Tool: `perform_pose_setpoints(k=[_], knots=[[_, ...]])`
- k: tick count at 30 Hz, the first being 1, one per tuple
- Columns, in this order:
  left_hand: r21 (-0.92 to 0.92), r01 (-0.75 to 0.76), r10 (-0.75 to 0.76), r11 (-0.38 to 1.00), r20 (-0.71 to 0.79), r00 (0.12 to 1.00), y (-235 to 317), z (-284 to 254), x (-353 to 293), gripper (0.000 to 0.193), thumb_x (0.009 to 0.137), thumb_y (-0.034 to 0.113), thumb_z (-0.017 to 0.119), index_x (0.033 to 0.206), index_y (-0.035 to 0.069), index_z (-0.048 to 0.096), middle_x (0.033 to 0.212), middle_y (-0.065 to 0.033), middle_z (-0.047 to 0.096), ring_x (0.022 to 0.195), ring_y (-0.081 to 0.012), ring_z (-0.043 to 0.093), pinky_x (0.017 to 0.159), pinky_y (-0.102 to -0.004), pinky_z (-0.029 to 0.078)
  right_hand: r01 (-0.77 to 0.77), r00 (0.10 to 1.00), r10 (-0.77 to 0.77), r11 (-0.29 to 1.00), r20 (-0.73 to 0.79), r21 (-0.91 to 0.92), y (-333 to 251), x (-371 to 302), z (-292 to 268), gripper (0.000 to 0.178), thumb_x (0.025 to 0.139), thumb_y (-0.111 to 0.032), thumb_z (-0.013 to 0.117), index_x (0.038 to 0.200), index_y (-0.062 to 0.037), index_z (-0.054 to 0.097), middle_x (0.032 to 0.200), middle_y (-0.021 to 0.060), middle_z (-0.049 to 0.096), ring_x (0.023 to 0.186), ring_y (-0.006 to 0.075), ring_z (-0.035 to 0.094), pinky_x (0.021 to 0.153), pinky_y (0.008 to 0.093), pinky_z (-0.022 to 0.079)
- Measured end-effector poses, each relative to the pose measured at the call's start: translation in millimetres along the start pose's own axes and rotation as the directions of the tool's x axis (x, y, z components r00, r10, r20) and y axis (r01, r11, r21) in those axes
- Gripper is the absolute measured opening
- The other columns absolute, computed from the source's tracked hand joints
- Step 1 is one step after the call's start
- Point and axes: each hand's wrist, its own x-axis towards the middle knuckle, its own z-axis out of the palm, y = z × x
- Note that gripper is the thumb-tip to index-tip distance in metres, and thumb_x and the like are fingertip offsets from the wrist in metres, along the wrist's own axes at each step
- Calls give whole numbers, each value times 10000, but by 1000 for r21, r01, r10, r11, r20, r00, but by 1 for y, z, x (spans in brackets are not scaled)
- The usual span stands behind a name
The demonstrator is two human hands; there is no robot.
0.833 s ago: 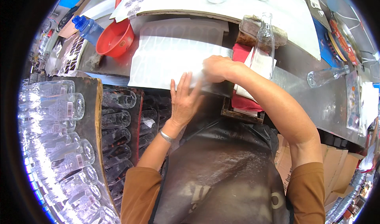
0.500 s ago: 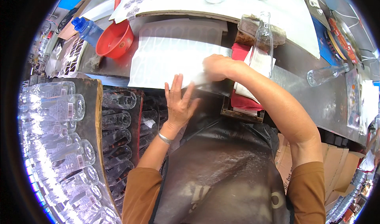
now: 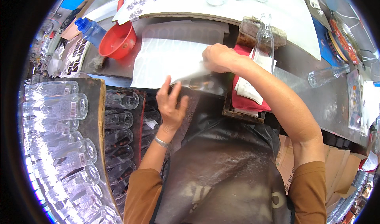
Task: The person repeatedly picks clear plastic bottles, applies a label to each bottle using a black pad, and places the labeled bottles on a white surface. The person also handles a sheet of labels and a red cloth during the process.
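A white paper sheet (image 3: 170, 62) with faint outlined shapes lies on the dark metal tabletop before me. My right hand (image 3: 222, 58) is closed at the sheet's right edge, thumb and fingers pinched together, and the paper near it looks curved up and blurred. Just below the sheet's near edge, my left hand (image 3: 172, 107) is raised with its fingers spread, holding nothing. A clear glass bottle (image 3: 264, 46) rests on folded white and red cloths (image 3: 251, 99) in a wooden cradle (image 3: 242, 115), right of my right hand.
A red plastic scoop (image 3: 117, 44) and a blue bottle (image 3: 91, 31) stand at the back left. Crates of glass bottles (image 3: 59, 109) fill the left side. Behind are a white board (image 3: 295, 26) with printed labels and bottles, and a worn block (image 3: 273, 36). Another bottle (image 3: 327, 75) lies right.
My left hand has drawn back from the sheet's near edge, toward me and slightly left. The right hand stays at the sheet's right edge, and that side of the paper has shifted.
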Motion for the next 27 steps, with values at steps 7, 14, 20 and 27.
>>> perform_pose_setpoints(k=[7,14,20,27], knots=[[22,106,-102,994,-132,986,-18,-14,39,359,875,70,701,1229,16,668,1361,-178,588,1148,-332,589,991,-428,463,49,977,-20,990,-212,131,-4,-7,-21,264,875,-164,548,1017,-28,724,1008,224,709,972,409,680,856,491,546],[245,51,-112,968,243,964,-16,7,3,700,907,355,693,1507,91,448,1650,-172,236,1533,-369,174,1203,-624,81,-22,985,34,997,-167,78,-6,4,-12,256,847,-108,592,1048,-58,742,1069,190,725,1039,377,690,885,458,553],[311,-16,-90,950,324,942,-10,12,-6,638,963,429,610,1510,135,464,1653,-177,228,1537,-378,158,1203,-622,67,-21,990,27,999,-141,45,-5,4,-2,287,882,-198,563,1028,-21,735,1041,246,708,1010,431,676,883,493,546],[184,145,-156,972,44,987,-28,-5,-23,637,1006,443,559,1524,97,425,1637,-236,220,1524,-403,188,1199,-596,128,-60,978,83,991,-192,122,-5,7,-11,291,838,-172,559,1013,-19,734,1039,247,709,1008,427,677,886,487,544]])
